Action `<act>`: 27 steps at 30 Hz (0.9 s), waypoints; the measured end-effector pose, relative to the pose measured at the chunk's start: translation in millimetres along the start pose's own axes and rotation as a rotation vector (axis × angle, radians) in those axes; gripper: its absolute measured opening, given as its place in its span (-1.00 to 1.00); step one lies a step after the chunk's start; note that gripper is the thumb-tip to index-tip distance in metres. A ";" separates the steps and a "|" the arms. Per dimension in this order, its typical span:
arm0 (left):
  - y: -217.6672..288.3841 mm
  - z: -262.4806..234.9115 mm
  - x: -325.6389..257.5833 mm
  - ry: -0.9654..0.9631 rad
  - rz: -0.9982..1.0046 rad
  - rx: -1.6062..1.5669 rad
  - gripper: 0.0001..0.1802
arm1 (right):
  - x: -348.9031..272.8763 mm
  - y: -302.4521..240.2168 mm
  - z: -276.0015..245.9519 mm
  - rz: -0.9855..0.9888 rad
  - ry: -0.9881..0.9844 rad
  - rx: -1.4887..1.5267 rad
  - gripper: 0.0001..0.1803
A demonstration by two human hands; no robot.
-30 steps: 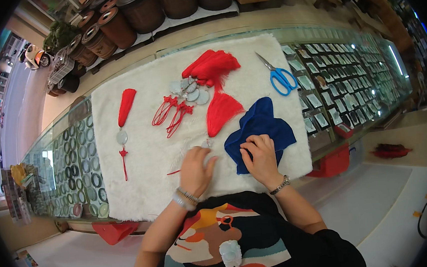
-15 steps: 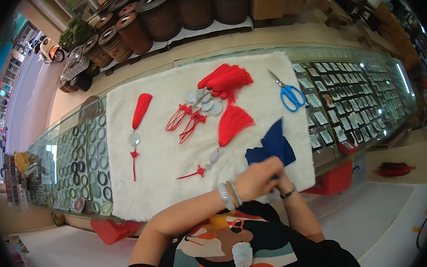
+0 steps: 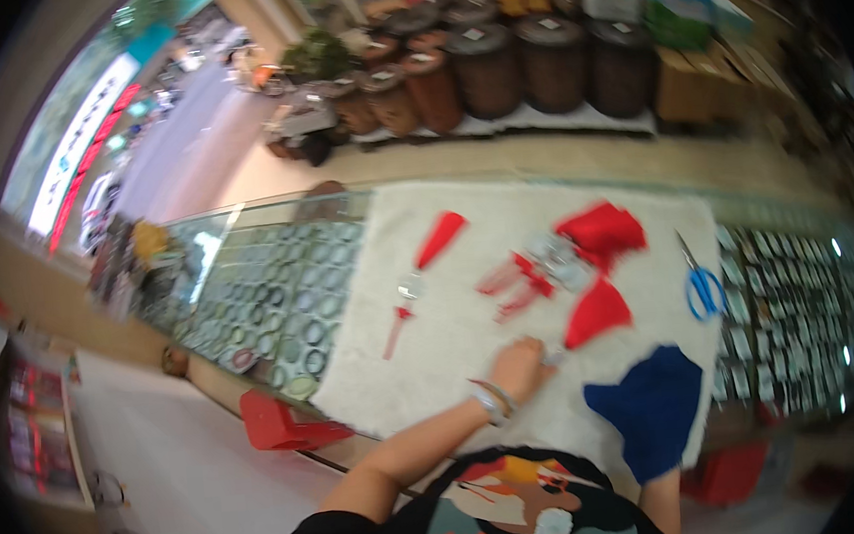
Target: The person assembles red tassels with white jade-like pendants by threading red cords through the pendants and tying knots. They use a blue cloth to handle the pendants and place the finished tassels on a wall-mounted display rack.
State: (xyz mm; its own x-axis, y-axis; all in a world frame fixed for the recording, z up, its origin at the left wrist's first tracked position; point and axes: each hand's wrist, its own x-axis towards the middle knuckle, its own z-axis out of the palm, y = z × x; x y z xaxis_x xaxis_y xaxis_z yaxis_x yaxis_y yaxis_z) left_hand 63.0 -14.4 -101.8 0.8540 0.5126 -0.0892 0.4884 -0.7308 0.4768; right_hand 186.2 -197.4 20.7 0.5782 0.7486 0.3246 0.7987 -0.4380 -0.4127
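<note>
The left hand rests on the white mat, fingers curled around a small silvery piece, just below the red tassel. The tassel seems light and soft; better hold its top knot. The right hand is hidden under the blue cloth, so its fingers I cannot tell.

A shop: glass display counter of bangles, street outside.
</note>
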 end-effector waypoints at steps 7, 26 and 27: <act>1.4 3.8 -12.6 0.117 0.005 -0.063 -0.62 | -4.3 -19.0 1.4 0.505 0.160 0.946 -0.55; -28.5 -10.2 -33.5 -0.547 -0.491 -1.406 -0.79 | -24.9 29.2 -15.5 0.131 0.055 0.866 -0.88; -27.0 -13.3 -31.8 -0.544 -0.579 -1.599 -0.77 | -27.1 32.9 -13.0 0.001 0.017 0.771 -0.87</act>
State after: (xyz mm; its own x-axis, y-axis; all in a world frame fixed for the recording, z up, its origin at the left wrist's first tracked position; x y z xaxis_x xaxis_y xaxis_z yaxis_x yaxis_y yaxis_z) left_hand 20.2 -4.9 -100.2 0.7722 0.0860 -0.6295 0.3692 0.7456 0.5547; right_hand 199.0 -238.5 9.4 0.5859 0.7381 0.3346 0.4600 0.0370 -0.8872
